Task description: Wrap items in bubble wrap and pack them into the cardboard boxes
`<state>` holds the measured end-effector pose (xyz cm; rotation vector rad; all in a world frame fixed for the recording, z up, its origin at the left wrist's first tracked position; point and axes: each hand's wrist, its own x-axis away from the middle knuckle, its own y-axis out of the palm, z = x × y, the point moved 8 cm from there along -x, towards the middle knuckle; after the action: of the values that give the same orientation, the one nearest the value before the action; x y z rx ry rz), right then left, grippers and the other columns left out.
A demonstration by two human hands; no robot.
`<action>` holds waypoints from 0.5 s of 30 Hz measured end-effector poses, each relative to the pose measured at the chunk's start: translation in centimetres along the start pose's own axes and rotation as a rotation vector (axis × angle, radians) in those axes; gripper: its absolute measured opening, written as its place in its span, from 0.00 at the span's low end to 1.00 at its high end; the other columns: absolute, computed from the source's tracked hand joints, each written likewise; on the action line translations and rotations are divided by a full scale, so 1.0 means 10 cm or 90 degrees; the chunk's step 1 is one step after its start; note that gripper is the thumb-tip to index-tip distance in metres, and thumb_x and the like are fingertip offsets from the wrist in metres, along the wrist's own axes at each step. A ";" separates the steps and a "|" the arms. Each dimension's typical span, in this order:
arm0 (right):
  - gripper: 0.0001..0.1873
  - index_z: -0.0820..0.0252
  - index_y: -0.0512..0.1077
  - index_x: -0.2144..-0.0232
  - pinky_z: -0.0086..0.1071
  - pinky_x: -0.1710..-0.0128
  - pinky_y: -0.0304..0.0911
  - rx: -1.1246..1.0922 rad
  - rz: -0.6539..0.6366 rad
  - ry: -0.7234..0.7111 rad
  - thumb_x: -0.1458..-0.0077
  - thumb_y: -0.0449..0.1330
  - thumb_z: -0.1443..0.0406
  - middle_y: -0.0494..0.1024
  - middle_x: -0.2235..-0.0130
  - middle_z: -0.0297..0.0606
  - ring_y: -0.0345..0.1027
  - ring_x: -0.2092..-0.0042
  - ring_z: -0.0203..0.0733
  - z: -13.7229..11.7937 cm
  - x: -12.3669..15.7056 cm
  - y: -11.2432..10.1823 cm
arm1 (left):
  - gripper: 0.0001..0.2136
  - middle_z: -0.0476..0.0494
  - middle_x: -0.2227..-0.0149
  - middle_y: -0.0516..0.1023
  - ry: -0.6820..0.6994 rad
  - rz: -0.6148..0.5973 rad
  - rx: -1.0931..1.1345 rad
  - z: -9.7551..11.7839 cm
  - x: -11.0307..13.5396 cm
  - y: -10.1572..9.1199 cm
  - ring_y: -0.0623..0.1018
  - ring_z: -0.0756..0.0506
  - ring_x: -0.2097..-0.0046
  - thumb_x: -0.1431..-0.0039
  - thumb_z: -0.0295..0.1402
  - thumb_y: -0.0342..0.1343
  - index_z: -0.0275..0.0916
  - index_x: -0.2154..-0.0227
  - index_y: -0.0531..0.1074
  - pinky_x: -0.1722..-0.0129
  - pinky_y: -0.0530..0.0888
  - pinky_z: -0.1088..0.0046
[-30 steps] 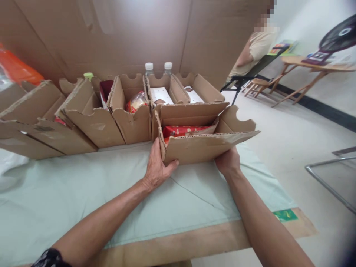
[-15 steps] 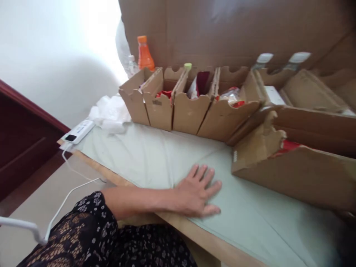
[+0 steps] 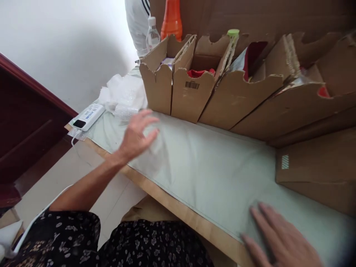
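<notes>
My left hand hovers over the pale green cloth, fingers apart and slightly blurred, holding nothing. Just beyond its fingertips lies crumpled white bubble wrap. At the lower right, my right hand rests with fingers spread on or just above the cloth, near the table's front edge. A row of open cardboard boxes stands behind both hands. Red packets show inside one box, and a maroon and white packet sticks up from another.
A white device with a dark screen sits at the table's left corner, a white cable running from it. Behind the boxes stand an orange bottle and a clear bottle. Another cardboard box juts forward at the right.
My left hand has lifted off the cloth and moved left toward the bubble wrap. My right hand has come into view at the lower right. The view has shifted left and closer.
</notes>
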<state>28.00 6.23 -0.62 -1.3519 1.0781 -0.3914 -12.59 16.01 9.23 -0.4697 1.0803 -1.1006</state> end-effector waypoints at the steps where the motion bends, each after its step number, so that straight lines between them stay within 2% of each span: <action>1: 0.39 0.56 0.51 0.24 0.61 0.43 0.62 0.000 -0.019 -0.068 0.32 0.53 0.53 0.70 0.34 0.56 0.67 0.36 0.69 -0.22 -0.10 0.10 | 0.15 0.38 0.36 0.73 -0.058 0.045 -0.051 -0.31 -0.18 -0.12 0.69 0.33 0.33 0.38 0.37 0.60 0.42 0.49 0.77 0.31 0.64 0.45; 4: 0.41 0.59 0.54 0.25 0.54 0.37 0.56 -0.029 -0.063 -0.200 0.34 0.55 0.52 0.68 0.31 0.49 0.65 0.34 0.61 -0.69 -0.33 0.24 | 0.23 0.32 0.31 0.66 -0.194 0.099 -0.147 -1.01 -0.63 -0.25 0.62 0.27 0.29 0.44 0.41 0.66 0.42 0.46 0.75 0.31 0.60 0.42; 6: 0.38 0.58 0.58 0.27 0.49 0.34 0.53 -0.053 -0.072 -0.212 0.34 0.57 0.53 0.67 0.30 0.46 0.63 0.33 0.56 -0.79 -0.42 0.24 | 0.29 0.30 0.28 0.61 -0.248 0.098 -0.192 -1.27 -0.87 -0.19 0.58 0.24 0.28 0.48 0.43 0.69 0.42 0.43 0.73 0.31 0.57 0.40; 8: 0.35 0.58 0.61 0.29 0.47 0.33 0.52 -0.071 -0.075 -0.200 0.34 0.57 0.56 0.67 0.30 0.45 0.61 0.32 0.53 -0.79 -0.46 0.22 | 0.31 0.30 0.28 0.62 -0.281 0.068 -0.234 -1.39 -1.04 -0.10 0.60 0.26 0.28 0.48 0.44 0.69 0.41 0.41 0.72 0.31 0.56 0.42; 11: 0.30 0.59 0.65 0.33 0.46 0.33 0.53 -0.090 -0.075 -0.181 0.34 0.58 0.58 0.69 0.32 0.46 0.60 0.31 0.52 -0.74 -0.44 0.18 | 0.20 0.34 0.36 0.75 -0.312 0.025 -0.275 -1.43 -1.19 -0.13 0.71 0.32 0.36 0.38 0.38 0.59 0.36 0.46 0.76 0.33 0.59 0.47; 13: 0.27 0.59 0.68 0.35 0.45 0.34 0.55 -0.102 -0.071 -0.172 0.34 0.58 0.59 0.71 0.33 0.45 0.61 0.31 0.51 -0.72 -0.43 0.17 | 0.17 0.36 0.42 0.80 -0.328 0.033 -0.289 -1.41 -1.21 -0.34 0.75 0.35 0.40 0.34 0.34 0.51 0.34 0.48 0.77 0.35 0.63 0.51; 15: 0.25 0.58 0.69 0.37 0.45 0.35 0.56 -0.115 -0.062 -0.164 0.34 0.58 0.59 0.73 0.34 0.44 0.62 0.31 0.50 -0.71 -0.43 0.16 | 0.18 0.38 0.45 0.82 -0.333 0.082 -0.311 -1.36 -1.19 -0.65 0.76 0.37 0.42 0.32 0.34 0.48 0.33 0.47 0.77 0.38 0.66 0.55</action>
<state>19.63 5.83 0.64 -1.5715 0.8509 -0.1861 -28.21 26.31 13.64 -0.9984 0.8866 -0.5410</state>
